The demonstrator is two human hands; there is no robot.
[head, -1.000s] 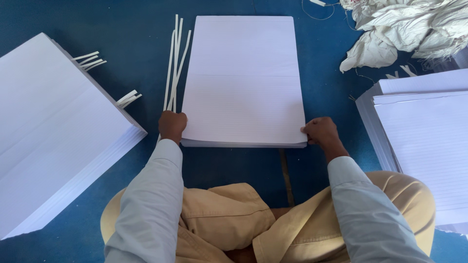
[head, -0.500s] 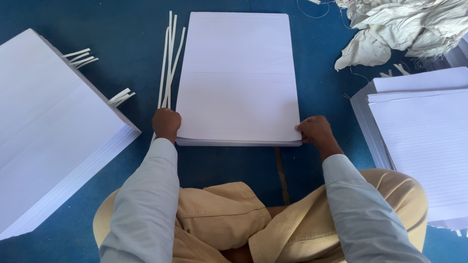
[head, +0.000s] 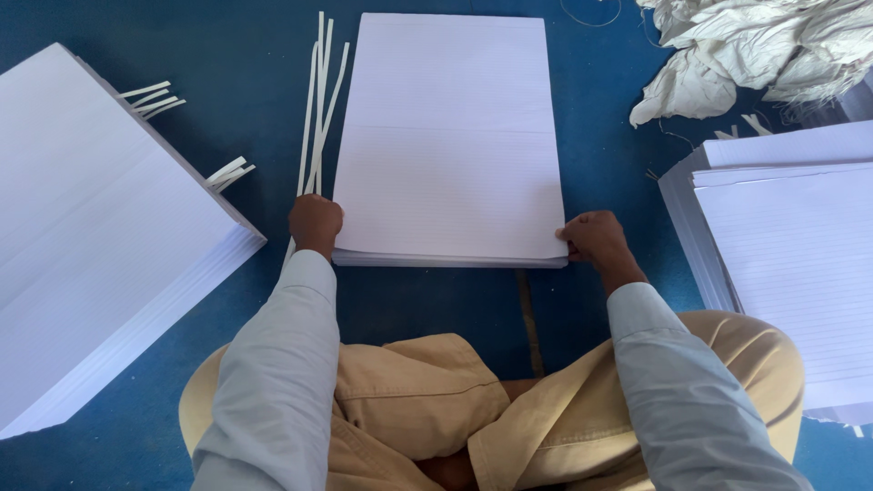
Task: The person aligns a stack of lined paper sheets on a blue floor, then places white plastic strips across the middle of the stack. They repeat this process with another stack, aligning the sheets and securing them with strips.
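A stack of white ruled paper sheets (head: 450, 136) lies flat on the blue floor in front of me. My left hand (head: 315, 224) is closed on its near left corner. My right hand (head: 596, 240) grips its near right corner with the fingers curled at the edge. Several thin white paper strips (head: 317, 109) lie along the stack's left side, just beyond my left hand. My crossed legs in tan trousers (head: 427, 409) fill the bottom of the view.
A tall, thick pile of white sheets (head: 100, 236) stands at the left, with short strips (head: 150, 95) poking out behind it. Another pile of ruled sheets (head: 791, 255) lies at the right. Crumpled white cloth (head: 755, 50) is at the top right.
Both hands stay on the stack's near corners. The stack looks nearly unmoved; the view has shifted a little.
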